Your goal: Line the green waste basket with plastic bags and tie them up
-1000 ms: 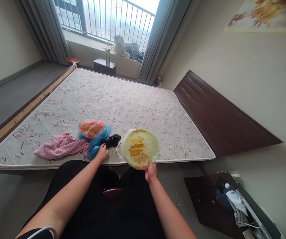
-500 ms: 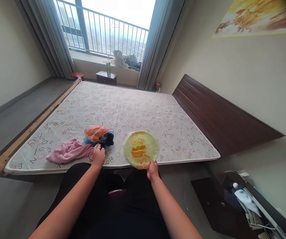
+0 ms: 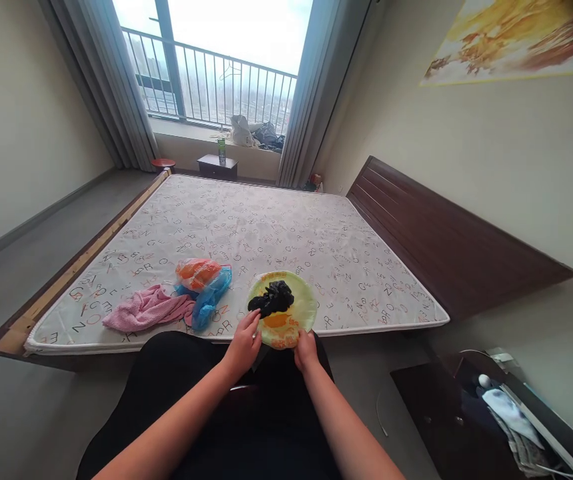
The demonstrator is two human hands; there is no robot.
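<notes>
My right hand (image 3: 306,351) grips the near edge of a round, pale-green disc (image 3: 305,303) printed in orange; its surface looks like thin plastic. A crumpled black plastic bag (image 3: 277,298) lies over the disc's upper left part. Closed at the bag's lower left end are the fingers of my left hand (image 3: 244,341). To the left on the mattress, an orange-and-white plastic bag (image 3: 198,273) rests against a blue plastic bag (image 3: 210,301). Beside them is a bunched pink towel (image 3: 146,310), its right end touching the blue bag.
The lettered mattress (image 3: 246,220) spreads out before my knees, with a dark headboard (image 3: 436,227) on the right. A low dark cabinet (image 3: 421,407) with cloths on it stands at lower right. By the window is a nightstand (image 3: 216,168) with a green bottle (image 3: 222,152).
My left hand has carried the black bag right, from the pile onto the disc. More of the blue bag now shows. My right hand still holds the disc.
</notes>
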